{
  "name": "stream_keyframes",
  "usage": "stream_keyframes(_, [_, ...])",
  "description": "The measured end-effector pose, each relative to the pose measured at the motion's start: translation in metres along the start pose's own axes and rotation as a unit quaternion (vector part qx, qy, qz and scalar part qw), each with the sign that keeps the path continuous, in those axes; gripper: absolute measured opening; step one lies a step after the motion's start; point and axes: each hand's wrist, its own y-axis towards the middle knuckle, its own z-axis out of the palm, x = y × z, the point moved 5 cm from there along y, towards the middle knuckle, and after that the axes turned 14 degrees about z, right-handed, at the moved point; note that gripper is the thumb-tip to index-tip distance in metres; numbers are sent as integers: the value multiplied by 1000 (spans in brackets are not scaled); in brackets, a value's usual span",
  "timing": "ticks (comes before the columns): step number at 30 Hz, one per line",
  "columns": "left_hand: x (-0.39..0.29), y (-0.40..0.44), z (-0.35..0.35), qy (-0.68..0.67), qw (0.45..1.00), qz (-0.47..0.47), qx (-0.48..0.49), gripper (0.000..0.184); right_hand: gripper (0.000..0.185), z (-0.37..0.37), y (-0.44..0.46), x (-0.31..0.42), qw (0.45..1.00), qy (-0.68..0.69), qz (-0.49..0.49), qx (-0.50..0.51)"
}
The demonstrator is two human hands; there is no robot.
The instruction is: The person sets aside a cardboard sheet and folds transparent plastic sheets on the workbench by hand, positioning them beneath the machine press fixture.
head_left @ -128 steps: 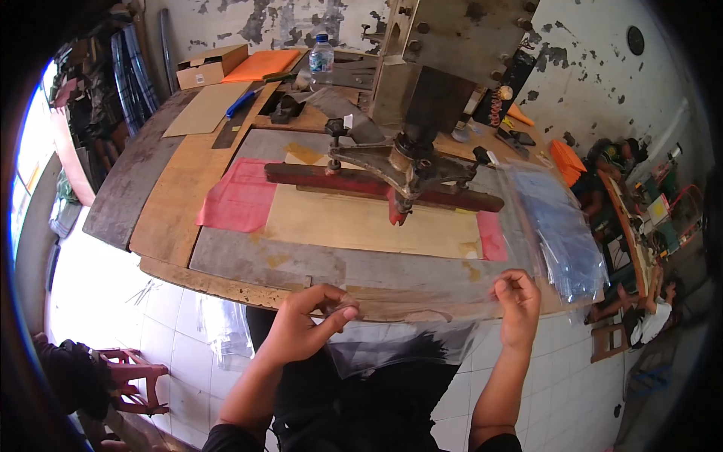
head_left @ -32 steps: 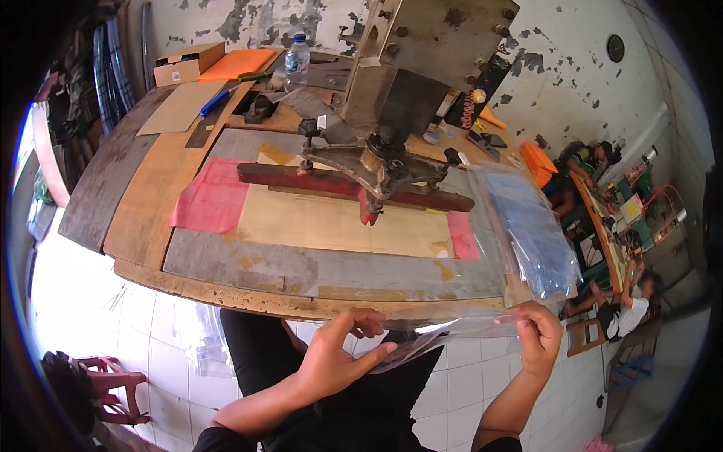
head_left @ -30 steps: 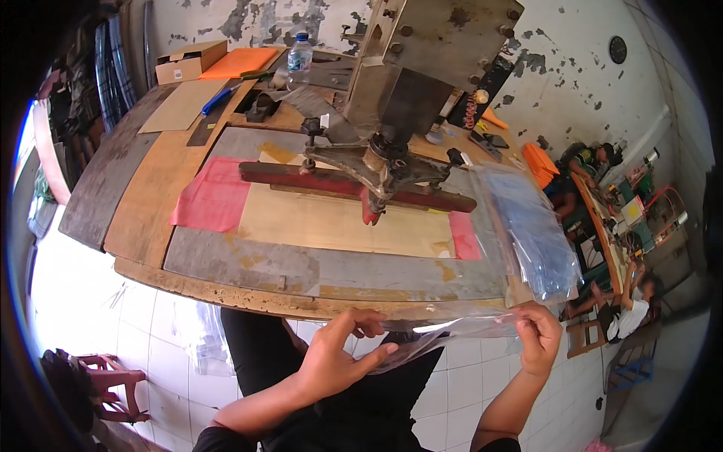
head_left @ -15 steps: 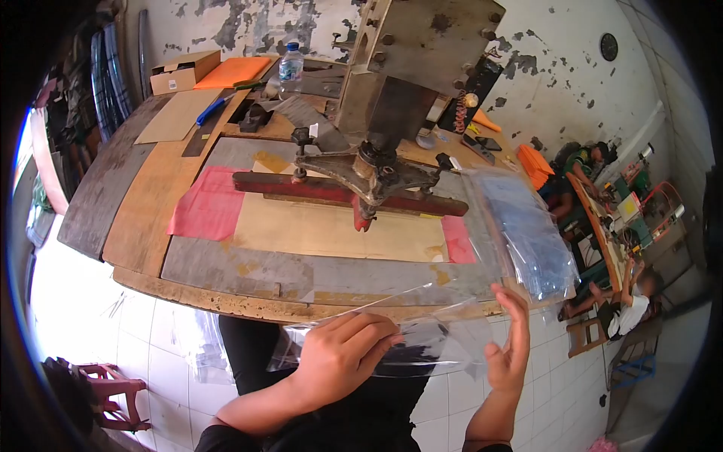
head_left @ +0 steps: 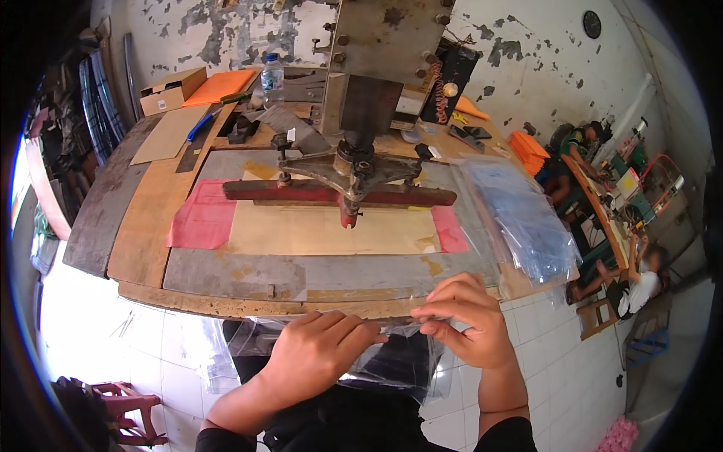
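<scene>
A clear plastic sheet (head_left: pixel 392 371) hangs at the table's front edge, over my lap, catching glare. My left hand (head_left: pixel 320 350) is closed on its upper edge, fingers bent and thumb pressed in. At the sheet's right end is my right hand (head_left: pixel 471 320), its fingers curled and the thumb close beneath them, with plastic between the tips. Behind both hands stands a press head with a red-edged bar (head_left: pixel 339 193), above a cream sheet (head_left: pixel 324 230) and pink material (head_left: pixel 202 218) on a grey plate (head_left: pixel 226 273).
Stacked clear bluish plastic sheets (head_left: pixel 520 218) lie on the table's right side. A water bottle (head_left: pixel 272 79), blue cutter (head_left: pixel 200 126) and cardboard box (head_left: pixel 173 90) are at the back left. More plastic (head_left: pixel 215 354) hangs at the front left. Other people (head_left: pixel 584 154) sit at a bench on the right.
My right hand has come left and inward, from open beside the sheet to closing on its edge. The sheet has dropped below the table edge. The view has shifted slightly.
</scene>
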Motion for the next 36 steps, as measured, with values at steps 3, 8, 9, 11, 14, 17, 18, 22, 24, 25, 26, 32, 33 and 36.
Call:
stream_keyframes(3, [2,0,0,7,1000,3,21,14,21,3,-3,-1,999,43,25,-3])
stream_keyframes(8, [-1,4,-3,13,999,33,27,15,18,2,-4,1,997,69,28,-11])
stream_keyframes(9, [-3,6,-4,18,999,38,28,15,17,3,-5,-2,996,77,33,-18])
stream_keyframes(11, [-6,9,-6,28,998,37,32,17,16,5,-6,-8,995,85,39,-24])
stream_keyframes(14, [-3,9,-7,55,997,32,36,20,11,10,-11,-19,992,111,30,-48])
stream_keyframes(17, [7,3,-11,92,994,9,55,20,9,14,-17,-46,970,172,90,-146])
stream_keyframes(18, [12,0,-13,109,991,-9,74,20,13,13,-16,-57,955,218,93,-179])
stream_keyframes(22, [40,-4,-30,130,986,-50,92,13,19,19,-12,-106,921,271,134,-245])
stream_keyframes(24, [64,-6,-36,155,983,-41,92,13,15,28,-10,-129,919,277,135,-244])
stream_keyframes(25, [78,-8,-35,136,986,-41,86,15,15,32,-7,-138,918,275,149,-244])
stream_keyframes(26, [91,-12,-33,118,989,-41,81,17,14,36,-5,-147,916,273,163,-244])
stream_keyframes(32, [154,-70,12,-211,926,-306,-64,29,14,58,-3,-188,926,219,258,-164])
stream_keyframes(33, [150,-71,13,-224,916,-321,-90,33,14,58,-3,-190,925,222,264,-157])
stream_keyframes(36, [145,-85,23,-224,906,-333,-134,35,16,61,-2,-195,919,236,287,-131])
